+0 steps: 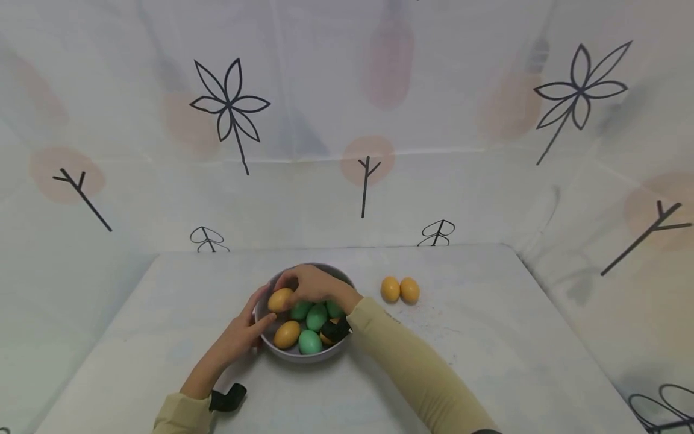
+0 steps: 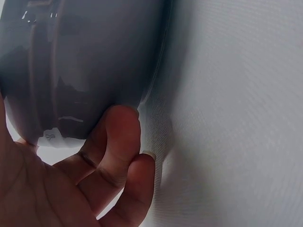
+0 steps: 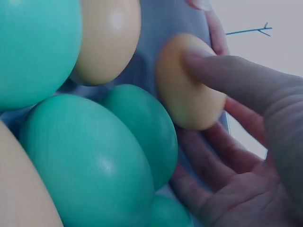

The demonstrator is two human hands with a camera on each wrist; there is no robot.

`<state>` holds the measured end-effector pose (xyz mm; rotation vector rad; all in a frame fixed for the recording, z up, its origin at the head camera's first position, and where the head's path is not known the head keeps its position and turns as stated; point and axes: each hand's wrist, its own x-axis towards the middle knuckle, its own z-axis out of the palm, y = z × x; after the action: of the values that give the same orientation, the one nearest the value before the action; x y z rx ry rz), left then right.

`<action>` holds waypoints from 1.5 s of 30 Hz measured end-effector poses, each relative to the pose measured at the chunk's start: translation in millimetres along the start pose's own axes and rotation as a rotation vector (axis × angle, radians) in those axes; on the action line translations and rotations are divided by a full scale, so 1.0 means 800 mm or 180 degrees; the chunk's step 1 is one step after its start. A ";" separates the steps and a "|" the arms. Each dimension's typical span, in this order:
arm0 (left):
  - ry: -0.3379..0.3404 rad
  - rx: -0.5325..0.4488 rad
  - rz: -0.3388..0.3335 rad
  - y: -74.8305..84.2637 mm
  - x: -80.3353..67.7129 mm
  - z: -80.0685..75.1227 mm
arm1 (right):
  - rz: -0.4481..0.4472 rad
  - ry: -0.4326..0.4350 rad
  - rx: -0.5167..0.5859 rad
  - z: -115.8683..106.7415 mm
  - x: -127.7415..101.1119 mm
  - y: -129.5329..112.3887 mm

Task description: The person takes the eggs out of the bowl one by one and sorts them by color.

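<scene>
A grey bowl (image 1: 303, 357) holds several green eggs (image 1: 317, 317) and orange eggs (image 1: 287, 334). At its left side my left hand (image 1: 241, 330) grips the wall, with the thumb over the rim and the fingers against the outside, as the left wrist view shows on the glossy bowl wall (image 2: 90, 61). My right hand (image 1: 311, 283) reaches over the bowl and pinches an orange egg (image 1: 279, 300) inside the left rim. In the right wrist view the thumb presses on that orange egg (image 3: 187, 90), beside a green egg (image 3: 142, 132). My right forearm hides part of the bowl.
Two orange eggs (image 1: 400, 290) lie side by side on the white table (image 1: 488, 337), right of the bowl. Behind the table hangs a pale cloth (image 1: 303, 205) with printed flowers. Dark wrist cameras (image 1: 229, 398) sit on both wrists.
</scene>
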<state>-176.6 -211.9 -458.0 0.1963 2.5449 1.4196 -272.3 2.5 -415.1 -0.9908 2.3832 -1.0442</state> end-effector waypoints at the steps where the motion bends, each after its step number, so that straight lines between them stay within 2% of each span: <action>1: -0.0001 -0.0008 -0.0015 -0.001 0.000 0.000 | -0.0016 0.0031 0.0040 -0.003 -0.001 0.000; 11: 0.0004 0.0059 -0.0035 -0.004 0.002 0.000 | -0.0163 0.0212 0.0791 -0.029 -0.020 0.000; 17: -0.0023 0.0011 0.0035 -0.005 0.002 0.000 | -0.0137 0.0340 0.1015 -0.048 -0.037 -0.001; 23: 0.0003 -0.0026 0.0017 -0.004 0.001 0.000 | -0.0110 0.0501 0.1361 -0.065 -0.058 0.001; 32: 0.0029 -0.0014 0.0030 -0.003 0.001 0.000 | 0.0084 0.0760 0.1576 -0.092 -0.102 0.019; 45: 0.0029 -0.0003 0.0000 -0.001 -0.001 -0.001 | 0.0328 0.1205 0.1584 -0.120 -0.169 0.059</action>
<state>-176.3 -213.1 -458.0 0.1902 2.5513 1.4249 -253.8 170.6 -381.4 -0.5209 2.2280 -1.7947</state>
